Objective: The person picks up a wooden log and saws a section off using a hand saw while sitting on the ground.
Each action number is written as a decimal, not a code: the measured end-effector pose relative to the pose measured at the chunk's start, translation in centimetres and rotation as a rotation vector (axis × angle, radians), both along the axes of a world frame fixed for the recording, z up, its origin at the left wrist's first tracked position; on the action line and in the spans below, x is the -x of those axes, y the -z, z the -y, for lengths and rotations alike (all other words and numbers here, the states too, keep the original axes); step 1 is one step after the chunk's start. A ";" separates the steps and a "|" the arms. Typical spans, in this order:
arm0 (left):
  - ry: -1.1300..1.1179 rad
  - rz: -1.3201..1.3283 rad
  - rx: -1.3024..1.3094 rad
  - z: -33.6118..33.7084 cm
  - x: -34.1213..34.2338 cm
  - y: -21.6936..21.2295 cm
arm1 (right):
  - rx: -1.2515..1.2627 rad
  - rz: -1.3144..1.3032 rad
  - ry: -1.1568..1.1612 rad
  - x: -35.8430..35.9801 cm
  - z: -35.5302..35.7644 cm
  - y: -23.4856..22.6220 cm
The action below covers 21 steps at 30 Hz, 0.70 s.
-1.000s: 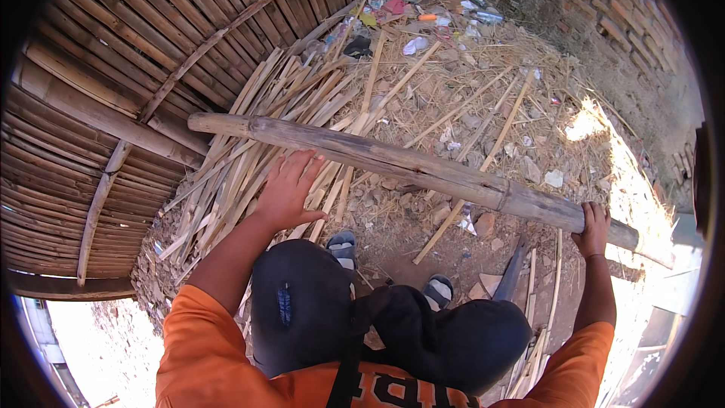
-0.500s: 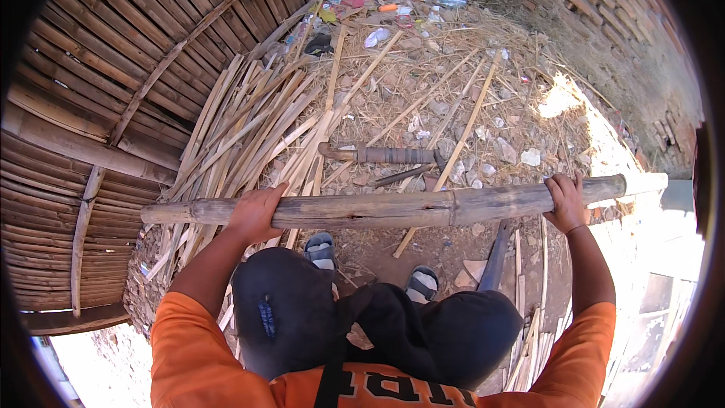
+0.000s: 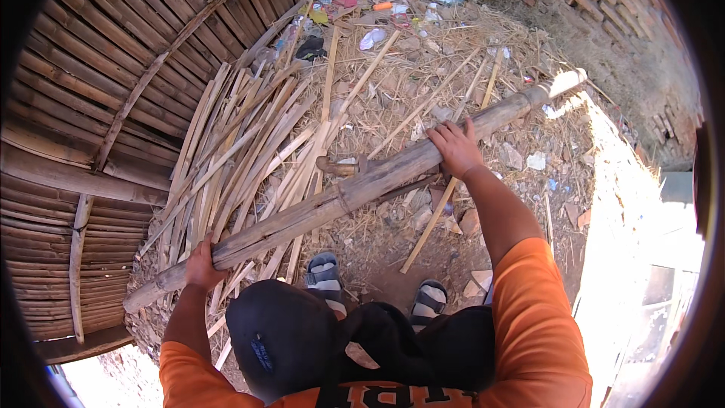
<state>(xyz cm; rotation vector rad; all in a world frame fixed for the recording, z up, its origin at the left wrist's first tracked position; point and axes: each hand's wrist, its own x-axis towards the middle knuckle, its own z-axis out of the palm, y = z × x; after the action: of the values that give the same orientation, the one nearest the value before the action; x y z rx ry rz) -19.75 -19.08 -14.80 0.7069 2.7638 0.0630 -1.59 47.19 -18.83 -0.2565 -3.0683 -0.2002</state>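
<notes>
A long, weathered bamboo pole (image 3: 355,189) runs across my front, slanting from low at the left to high at the right. My left hand (image 3: 201,266) grips it from below near its lower left end. My right hand (image 3: 455,147) lies over the pole farther up, fingers wrapped on it. Just behind the pole a chopping knife with a wooden handle (image 3: 338,167) lies on the ground. My sandalled feet (image 3: 326,279) stand on dirt under the pole.
A heap of split bamboo strips (image 3: 242,151) lies on the ground at left. A woven bamboo wall (image 3: 91,91) curves along the left side. A brick wall (image 3: 627,23) stands at right. Plastic litter (image 3: 377,0) and dry straw cover the far ground.
The pole has swung from level to a slant: my right hand pushed its end up and away, while my left hand dropped its end low and toward me.
</notes>
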 end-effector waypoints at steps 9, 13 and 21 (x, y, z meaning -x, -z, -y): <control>-0.053 -0.155 -0.010 0.9 2.9 3.8 | 0.101 0.118 0.206 1.6 3.1 -5.0; -0.162 -0.222 0.147 0.3 3.5 6.5 | 0.225 0.061 0.201 -5.6 1.2 -9.1; -0.057 -0.246 -0.153 -5.4 -1.1 -3.9 | 0.647 -0.554 0.367 -18.6 4.2 -20.8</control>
<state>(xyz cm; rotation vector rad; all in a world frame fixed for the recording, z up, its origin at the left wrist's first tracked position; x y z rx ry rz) -18.68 -13.64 -10.86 0.7163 3.0407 0.2148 16.96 43.02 1.92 -0.7512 -2.4109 0.7321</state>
